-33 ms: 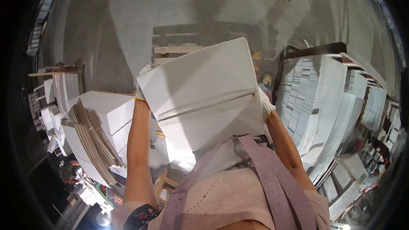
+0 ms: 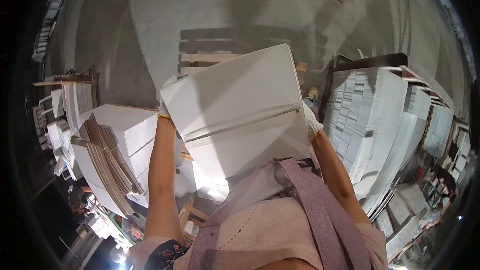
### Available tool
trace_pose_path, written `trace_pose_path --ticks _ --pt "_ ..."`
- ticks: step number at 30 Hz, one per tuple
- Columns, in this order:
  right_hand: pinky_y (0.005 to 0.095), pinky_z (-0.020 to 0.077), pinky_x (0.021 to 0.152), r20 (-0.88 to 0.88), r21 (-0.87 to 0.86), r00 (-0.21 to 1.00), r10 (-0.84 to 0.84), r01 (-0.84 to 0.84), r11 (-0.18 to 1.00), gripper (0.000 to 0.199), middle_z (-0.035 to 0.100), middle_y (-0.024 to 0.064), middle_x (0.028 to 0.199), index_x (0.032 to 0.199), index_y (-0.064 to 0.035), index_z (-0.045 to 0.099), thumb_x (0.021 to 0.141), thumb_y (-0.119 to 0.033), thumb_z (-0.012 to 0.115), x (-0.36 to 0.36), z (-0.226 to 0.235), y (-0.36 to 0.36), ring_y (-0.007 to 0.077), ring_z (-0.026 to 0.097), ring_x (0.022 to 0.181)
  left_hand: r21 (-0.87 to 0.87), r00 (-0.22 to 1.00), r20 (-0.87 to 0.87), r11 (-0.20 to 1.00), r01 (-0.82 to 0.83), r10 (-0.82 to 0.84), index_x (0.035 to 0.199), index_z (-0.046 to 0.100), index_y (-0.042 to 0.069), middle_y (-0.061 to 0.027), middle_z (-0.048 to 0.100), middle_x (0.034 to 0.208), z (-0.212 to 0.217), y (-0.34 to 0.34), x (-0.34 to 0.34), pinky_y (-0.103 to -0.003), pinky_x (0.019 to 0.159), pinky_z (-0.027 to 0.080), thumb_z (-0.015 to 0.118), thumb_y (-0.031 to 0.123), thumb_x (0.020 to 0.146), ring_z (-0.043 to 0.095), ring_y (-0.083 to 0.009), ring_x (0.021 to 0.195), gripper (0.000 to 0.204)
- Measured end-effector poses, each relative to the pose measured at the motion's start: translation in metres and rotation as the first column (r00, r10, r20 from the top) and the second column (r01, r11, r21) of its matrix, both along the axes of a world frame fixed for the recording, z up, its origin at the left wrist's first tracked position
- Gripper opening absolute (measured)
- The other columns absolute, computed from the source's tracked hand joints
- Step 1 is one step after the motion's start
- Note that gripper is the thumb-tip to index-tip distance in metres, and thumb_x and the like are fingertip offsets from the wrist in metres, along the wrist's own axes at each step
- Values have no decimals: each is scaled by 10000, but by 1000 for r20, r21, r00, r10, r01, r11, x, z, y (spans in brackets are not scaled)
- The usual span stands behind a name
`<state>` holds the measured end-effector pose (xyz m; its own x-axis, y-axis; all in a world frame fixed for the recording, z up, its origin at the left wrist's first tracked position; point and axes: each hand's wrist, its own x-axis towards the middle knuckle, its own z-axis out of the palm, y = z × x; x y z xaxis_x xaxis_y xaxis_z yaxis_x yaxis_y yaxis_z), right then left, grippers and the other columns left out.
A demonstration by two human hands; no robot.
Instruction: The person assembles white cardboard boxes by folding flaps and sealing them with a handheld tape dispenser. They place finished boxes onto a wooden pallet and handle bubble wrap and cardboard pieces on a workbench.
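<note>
A large white cardboard box (image 2: 240,87) is held in front of my body, tilted with its right side farther away. A strip of clear tape (image 2: 245,121) runs across its seam. My left hand (image 2: 163,108), in a white knit glove with a yellow cuff, grips the box's left edge. On the opposite edge, my right hand (image 2: 313,124) is closed against the side, gloved the same way. Both sets of fingers are partly hidden by the box. Beneath it, a wooden pallet (image 2: 207,57) shows on the floor.
To the left, flattened brown cardboard (image 2: 107,155) leans on stacked white boxes (image 2: 132,125). Tall stacks of flat white cartons (image 2: 355,115) stand at the right, below a dark beam (image 2: 372,60). A shoe (image 2: 313,93) shows past the box's right edge. Concrete floor (image 2: 190,5) stretches ahead.
</note>
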<state>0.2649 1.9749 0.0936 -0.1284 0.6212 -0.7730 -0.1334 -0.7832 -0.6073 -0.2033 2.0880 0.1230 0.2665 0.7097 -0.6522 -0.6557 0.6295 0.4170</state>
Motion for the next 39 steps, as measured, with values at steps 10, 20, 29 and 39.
trace_pose_path --ticks 10,20,29,39 --pt "338 468 1042 -225 -40 971 78 -89 995 791 618 105 1372 1559 -46 500 1089 -672 388 129 -107 54 206 584 1204 4 984 -75 987 -164 163 1261 680 46 -105 743 1206 -25 -28 113 -383 929 594 509 377 1070 718 -255 1069 419" --pt "344 432 1096 -173 -69 984 -35 24 997 723 616 100 1409 1536 -48 534 1115 -615 374 284 -136 35 219 580 1240 247 911 -404 950 193 -80 1051 628 139 -54 696 1049 -93 -6 225 -378 869 592 461 327 1103 685 -207 993 257" --pt "343 427 1106 -156 -122 984 -89 70 990 693 617 101 1413 1530 -50 538 1123 -586 373 350 -144 34 221 577 1249 209 960 -249 960 183 -129 1112 674 87 -73 729 1043 -102 30 336 -364 841 605 491 364 1098 707 -224 958 333" --pt "341 422 1117 -31 -260 999 28 -36 965 660 618 102 1418 1523 -52 542 1131 -555 372 344 -168 36 224 574 1260 -252 982 -177 967 20 -67 1137 735 44 -96 773 1066 -194 51 363 -400 845 609 500 460 1067 731 -261 950 483"
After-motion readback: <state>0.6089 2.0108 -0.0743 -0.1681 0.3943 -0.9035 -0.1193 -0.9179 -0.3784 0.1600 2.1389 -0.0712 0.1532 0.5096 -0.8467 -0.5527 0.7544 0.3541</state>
